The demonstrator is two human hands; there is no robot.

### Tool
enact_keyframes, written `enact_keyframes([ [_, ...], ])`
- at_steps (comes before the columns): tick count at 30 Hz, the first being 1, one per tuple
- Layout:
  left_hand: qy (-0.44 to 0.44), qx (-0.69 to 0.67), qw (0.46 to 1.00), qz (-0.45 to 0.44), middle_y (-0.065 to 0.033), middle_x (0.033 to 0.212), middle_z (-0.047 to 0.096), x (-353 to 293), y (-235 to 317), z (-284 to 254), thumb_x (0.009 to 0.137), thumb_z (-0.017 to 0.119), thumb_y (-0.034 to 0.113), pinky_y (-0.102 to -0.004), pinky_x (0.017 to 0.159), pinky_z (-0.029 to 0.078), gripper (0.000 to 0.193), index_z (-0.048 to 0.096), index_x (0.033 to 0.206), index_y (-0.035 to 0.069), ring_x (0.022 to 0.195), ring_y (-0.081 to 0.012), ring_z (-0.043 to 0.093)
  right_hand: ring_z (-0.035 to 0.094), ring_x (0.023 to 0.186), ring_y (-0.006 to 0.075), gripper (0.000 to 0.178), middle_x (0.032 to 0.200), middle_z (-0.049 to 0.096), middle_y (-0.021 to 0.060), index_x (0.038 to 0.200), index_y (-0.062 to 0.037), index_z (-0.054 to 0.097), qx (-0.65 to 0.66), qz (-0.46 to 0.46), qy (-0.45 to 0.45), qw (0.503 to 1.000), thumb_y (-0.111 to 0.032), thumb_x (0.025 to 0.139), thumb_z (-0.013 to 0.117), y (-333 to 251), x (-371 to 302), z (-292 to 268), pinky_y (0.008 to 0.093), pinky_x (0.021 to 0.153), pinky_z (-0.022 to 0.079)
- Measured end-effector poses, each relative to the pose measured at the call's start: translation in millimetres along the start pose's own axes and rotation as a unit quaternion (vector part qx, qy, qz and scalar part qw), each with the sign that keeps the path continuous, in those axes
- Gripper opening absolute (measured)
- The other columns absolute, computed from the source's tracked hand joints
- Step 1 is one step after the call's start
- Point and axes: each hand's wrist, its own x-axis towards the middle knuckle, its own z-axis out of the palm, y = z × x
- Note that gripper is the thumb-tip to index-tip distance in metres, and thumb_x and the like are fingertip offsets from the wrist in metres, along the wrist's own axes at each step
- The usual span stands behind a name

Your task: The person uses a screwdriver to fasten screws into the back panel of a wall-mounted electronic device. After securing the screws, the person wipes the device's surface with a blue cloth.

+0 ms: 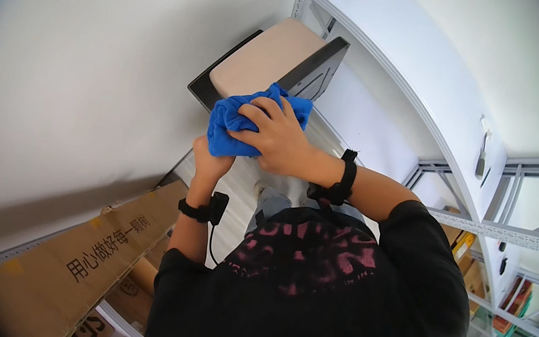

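A crumpled blue cloth is bunched up in front of my body. My right hand lies over its top, fingers curled into the folds. My left hand is under its near left side; the cloth hides most of the fingers, and I cannot tell how they are set. Just beyond the cloth stands a beige, round-cornered block with a dark panel along its right side and a black edge at its left.
White shelving curves along the right, with a small grey-handled tool hanging on it. Boxes sit on lower shelves. A long cardboard box lies at the lower left, beside the white wall. Both wrists wear black straps.
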Motion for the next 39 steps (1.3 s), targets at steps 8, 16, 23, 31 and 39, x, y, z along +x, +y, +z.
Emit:
enact_keyframes([
  [8,-0.002,-0.130,0.984,-0.120,-0.0083,0.090,0.069,2,23,8,0.075,0.071,-0.004,-0.0275,0.076,0.055,0.038,0.063,0.113,-0.001,0.082,-0.0106,0.064,0.046,0.112,0.0322,0.048,0.115,0.053,0.0078,0.097,-0.0148,0.070,-0.044,0.142,0.131,0.980,0.003,0.054,0.059,142,-30,-36,0.0451,0.088,0.041],
  [16,-0.013,0.062,0.988,-0.138,-0.0156,0.099,0.066,18,60,3,0.073,0.075,0.002,-0.0350,0.084,0.051,0.043,0.059,0.112,-0.003,0.092,-0.0243,0.063,0.050,0.107,0.0359,0.035,0.115,0.055,0.0102,0.102,-0.0087,0.068,0.134,0.276,0.246,0.919,-0.003,0.067,0.067,240,-42,-45,0.0420,0.091,0.042],
  [23,-0.052,0.227,0.971,0.053,-0.0175,0.129,0.051,73,124,37,0.068,0.075,0.008,-0.0426,0.099,0.039,0.055,0.057,0.120,0.004,0.120,-0.0367,0.047,0.052,0.109,0.0347,0.042,0.119,0.052,0.0127,0.116,-0.0043,0.059,0.319,0.285,0.145,0.892,-0.006,0.076,0.069,265,-59,-57,0.0396,0.094,0.041],
  [31,-0.117,0.224,0.963,0.096,-0.0126,0.131,0.054,104,102,59,0.069,0.072,0.009,-0.0442,0.102,0.035,0.053,0.061,0.121,0.009,0.125,-0.0360,0.044,0.047,0.111,0.0420,0.048,0.122,0.046,0.0216,0.120,-0.0065,0.057,0.158,0.217,0.220,0.938,-0.005,0.073,0.069,250,-76,-35,0.0453,0.093,0.041],
  [39,-0.125,0.223,0.965,0.066,-0.0026,0.132,0.055,104,103,65,0.072,0.070,0.011,-0.0421,0.105,0.030,0.051,0.061,0.122,0.010,0.127,-0.0308,0.043,0.046,0.094,0.0426,0.048,0.106,0.047,0.0230,0.107,-0.0048,0.062,0.073,0.238,0.349,0.904,0.001,0.060,0.059,233,-102,38,0.0470,0.081,0.041],
])
